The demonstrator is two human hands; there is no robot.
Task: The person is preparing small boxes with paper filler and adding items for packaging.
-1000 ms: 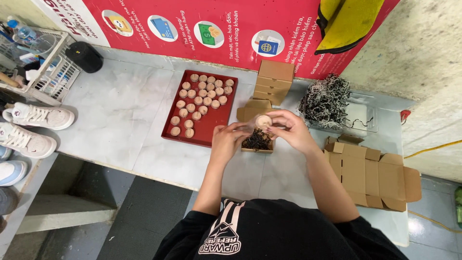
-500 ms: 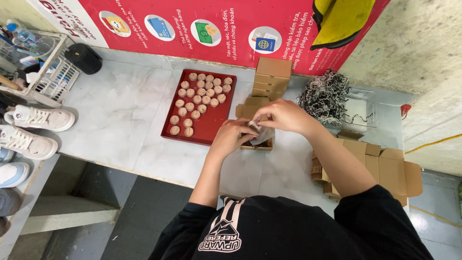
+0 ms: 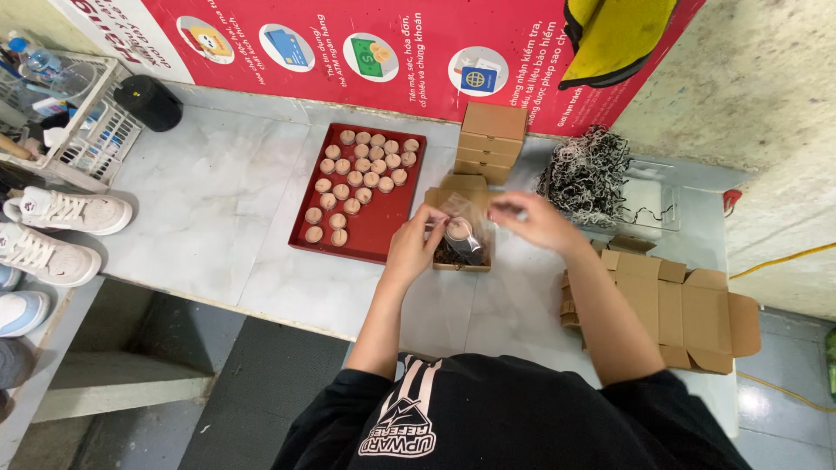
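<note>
Two hands, left hand (image 3: 416, 246) and right hand (image 3: 531, 219) pinching crinkly clear bag (image 3: 461, 222), round brown cake (image 3: 458, 230) inside, over cardboard box (image 3: 461, 252).

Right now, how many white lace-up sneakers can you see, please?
2: one sneaker left of the table, the second sneaker just nearer, at the frame's edge; more may be hidden.
</note>
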